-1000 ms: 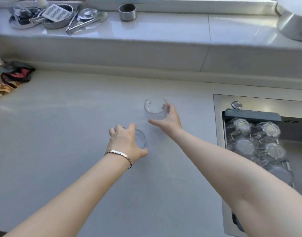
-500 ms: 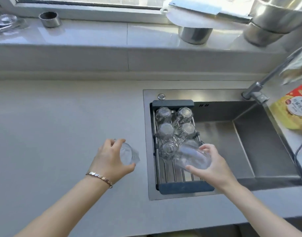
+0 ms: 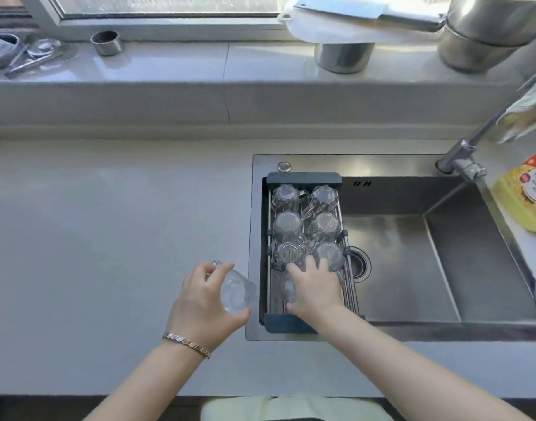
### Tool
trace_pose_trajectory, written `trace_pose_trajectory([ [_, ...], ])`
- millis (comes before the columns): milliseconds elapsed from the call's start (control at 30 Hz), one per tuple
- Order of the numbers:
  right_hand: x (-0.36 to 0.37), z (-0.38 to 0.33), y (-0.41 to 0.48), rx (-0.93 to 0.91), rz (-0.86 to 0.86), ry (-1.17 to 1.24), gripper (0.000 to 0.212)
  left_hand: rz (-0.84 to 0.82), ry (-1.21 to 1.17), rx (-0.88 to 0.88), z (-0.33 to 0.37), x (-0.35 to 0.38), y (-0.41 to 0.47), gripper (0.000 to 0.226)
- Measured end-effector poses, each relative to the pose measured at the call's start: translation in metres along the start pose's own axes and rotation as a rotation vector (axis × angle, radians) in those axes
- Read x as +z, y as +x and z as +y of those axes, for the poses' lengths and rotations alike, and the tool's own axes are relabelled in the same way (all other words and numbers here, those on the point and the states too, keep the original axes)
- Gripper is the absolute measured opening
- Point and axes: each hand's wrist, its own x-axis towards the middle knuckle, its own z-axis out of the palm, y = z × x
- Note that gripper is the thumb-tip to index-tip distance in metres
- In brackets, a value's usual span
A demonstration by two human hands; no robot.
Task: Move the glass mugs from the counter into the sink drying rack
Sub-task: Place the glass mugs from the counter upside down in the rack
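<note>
A dark-framed drying rack (image 3: 303,179) spans the left end of the steel sink (image 3: 412,256). Several clear glass mugs (image 3: 286,223) stand upside down in it in two rows. My right hand (image 3: 315,287) is over the near part of the rack, palm down, covering a glass mug (image 3: 289,288) that rests on the bars; only its left side shows. My left hand (image 3: 204,305) hovers over the counter just left of the sink rim, gripping a second glass mug (image 3: 234,291) tilted on its side.
A faucet (image 3: 464,159) rises at the sink's back right, with a yellow soap pouch (image 3: 528,192) beside it. The window ledge holds a small steel cup (image 3: 107,42), utensils (image 3: 26,60), a steel pot (image 3: 342,56) under a white board, and stacked steel bowls (image 3: 485,28). The grey counter (image 3: 108,238) stretches left.
Both hands lifted mugs off the counter and carried them right. My right hand has lowered its mug into the near end of the rack; my left has moved a little closer to the sink.
</note>
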Motion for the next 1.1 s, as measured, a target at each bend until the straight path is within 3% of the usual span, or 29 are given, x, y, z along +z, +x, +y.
trace_pose_trajectory([
  [167, 0.011, 0.018, 0.003, -0.031, -0.076, 0.081, 0.073, 0.030, 0.000, -0.010, 0.003, 0.002, -0.002, 0.074],
  [367, 0.034, 0.015, 0.012, -0.025, -0.066, 0.306, 0.069, 0.015, 0.040, -0.019, 0.007, -0.001, 0.003, 0.075],
  [467, 0.043, 0.012, 0.010, -0.001, -0.042, 0.554, 0.072, 0.013, 0.039, -0.016, 0.008, -0.003, 0.003, 0.075],
  [600, 0.043, 0.031, -0.005, -0.089, -0.043, 0.717, 0.068, -0.007, -0.007, -0.035, 0.011, -0.005, 0.005, 0.075],
  [767, 0.019, 0.051, -0.038, -0.295, 0.120, 0.909, 0.088, -0.170, -0.526, -0.298, 0.037, -0.001, 0.025, 0.057],
  [867, 0.005, 0.057, -0.048, -0.359, 0.349, 1.009, 0.079, -0.429, -0.934, -0.443, 0.064, 0.012, 0.033, 0.038],
  [933, -0.004, 0.072, -0.050, -0.336, 0.467, 1.038, 0.069, -0.548, -1.042, -0.436, 0.079, 0.023, 0.038, 0.024],
  [1000, -0.012, 0.090, -0.052, -0.277, 0.488, 1.015, 0.064, -0.570, -0.919, -0.317, 0.085, 0.035, 0.045, 0.019],
  [1100, -0.013, 0.112, -0.053, -0.163, 0.403, 0.872, 0.063, -0.420, -0.302, 0.050, 0.076, 0.061, 0.058, 0.037],
])
